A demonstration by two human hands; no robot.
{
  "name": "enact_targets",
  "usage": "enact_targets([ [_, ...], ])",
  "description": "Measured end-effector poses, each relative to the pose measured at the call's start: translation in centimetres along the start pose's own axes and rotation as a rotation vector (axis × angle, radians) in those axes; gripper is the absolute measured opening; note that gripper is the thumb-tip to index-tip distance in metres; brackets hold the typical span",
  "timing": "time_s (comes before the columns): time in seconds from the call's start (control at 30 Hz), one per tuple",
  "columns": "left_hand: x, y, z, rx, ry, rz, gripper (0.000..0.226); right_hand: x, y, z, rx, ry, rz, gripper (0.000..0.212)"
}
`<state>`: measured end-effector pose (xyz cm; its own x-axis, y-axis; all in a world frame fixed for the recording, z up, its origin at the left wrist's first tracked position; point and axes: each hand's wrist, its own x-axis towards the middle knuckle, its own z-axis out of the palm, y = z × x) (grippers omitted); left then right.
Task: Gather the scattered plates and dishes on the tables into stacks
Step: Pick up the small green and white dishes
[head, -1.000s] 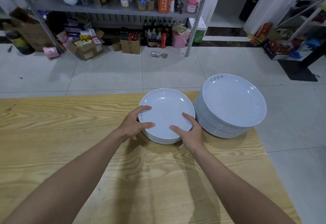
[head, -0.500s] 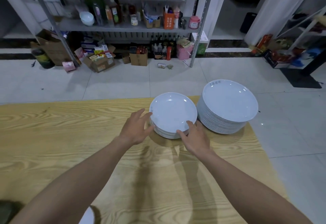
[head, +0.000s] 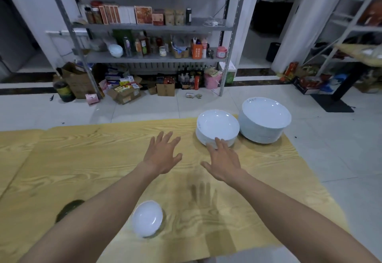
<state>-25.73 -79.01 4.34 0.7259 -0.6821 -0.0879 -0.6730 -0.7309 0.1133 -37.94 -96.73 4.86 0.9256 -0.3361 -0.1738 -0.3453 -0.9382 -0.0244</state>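
Note:
Two stacks of white plates stand at the far right corner of the wooden table (head: 82,159). The smaller stack (head: 217,127) is on the left and the taller, wider stack (head: 264,119) on the right. My left hand (head: 163,153) hovers over the table, fingers spread, well to the left of the smaller stack. My right hand (head: 223,159) is spread too, its fingertips at the near rim of the smaller stack. A small white dish (head: 147,218) lies alone near the front edge, between my forearms. Neither hand holds anything.
A dark round object (head: 69,210) sits on the table partly behind my left forearm. Beyond the table is tiled floor, a metal shelf rack (head: 151,55) with bottles and boxes, and cardboard boxes (head: 124,94) on the floor. The table's right edge runs just past the taller stack.
Both hands have let go of the smaller stack and drawn back toward me, the left one also moving left. The view has pulled back, bringing the small dish into sight.

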Motion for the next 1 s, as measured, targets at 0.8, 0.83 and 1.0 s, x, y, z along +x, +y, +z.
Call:
enact_targets([
  [0.8,-23.8,-10.3,0.6,0.146,0.029,-0.141,0.069,-14.2,-17.5,2.4,0.048,0.043,-0.132,0.074],
  [0.83,-24.5,-10.5,0.9,0.146,0.026,-0.153,0.069,-14.6,-17.7,2.7,0.073,0.041,-0.127,0.073],
  [1.0,-27.6,-12.3,2.8,-0.043,0.107,-0.285,0.062,-15.6,-18.8,4.5,0.144,0.034,-0.103,0.071],
])
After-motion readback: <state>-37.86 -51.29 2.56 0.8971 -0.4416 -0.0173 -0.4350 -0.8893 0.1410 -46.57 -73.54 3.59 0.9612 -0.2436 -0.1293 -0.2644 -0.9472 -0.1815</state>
